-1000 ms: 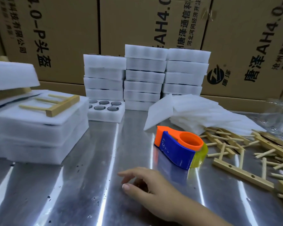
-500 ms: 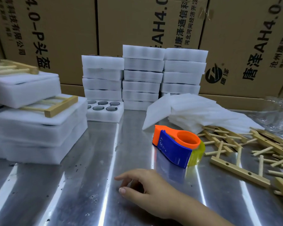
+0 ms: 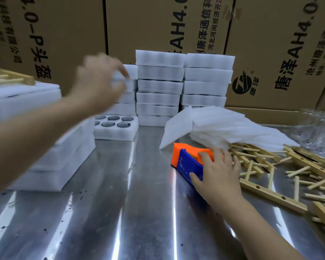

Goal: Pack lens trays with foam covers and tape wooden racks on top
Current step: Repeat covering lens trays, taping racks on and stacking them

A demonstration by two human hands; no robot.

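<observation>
My right hand lies over the orange and blue tape dispenser on the steel table, thumb on its blue side, fingers curled over the top. My left hand is blurred and reaches out to the top white foam tray of the left back stack; whether it holds the tray cannot be made out. Below that stack, an open lens tray shows dark round lenses. Loose foam covers are piled behind the dispenser. Wooden racks lie scattered at the right.
Two taller stacks of foam trays stand at the back centre against cardboard cartons. Packed foam bundles sit at the left, one with a wooden rack on top. Clear plastic wrap lies at the far right.
My right hand moved from the bare table up and right onto the tape dispenser. My left arm came into view and reached towards the left tray stack.
</observation>
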